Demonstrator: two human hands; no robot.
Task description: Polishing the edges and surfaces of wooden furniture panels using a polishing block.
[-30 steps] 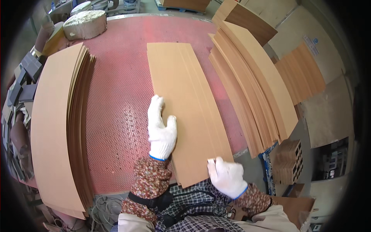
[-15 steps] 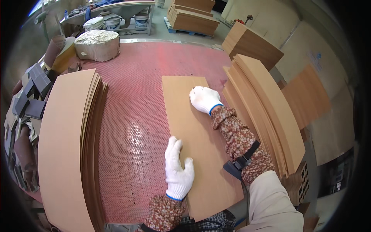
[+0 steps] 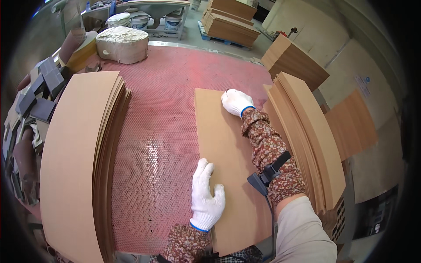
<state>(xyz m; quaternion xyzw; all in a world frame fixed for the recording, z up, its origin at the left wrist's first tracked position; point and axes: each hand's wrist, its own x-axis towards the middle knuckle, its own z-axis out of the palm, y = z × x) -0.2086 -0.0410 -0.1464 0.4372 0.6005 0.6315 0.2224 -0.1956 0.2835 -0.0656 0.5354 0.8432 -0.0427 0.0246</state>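
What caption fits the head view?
A tan board between board stacks, gloved left hand at its left edge, gloved right hand near its far end.

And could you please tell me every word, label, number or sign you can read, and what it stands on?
No text is legible.
Marking with a blue spot on the right-hand wall: too small to read.
Buckets at the back: blue markings, too blurred to read.
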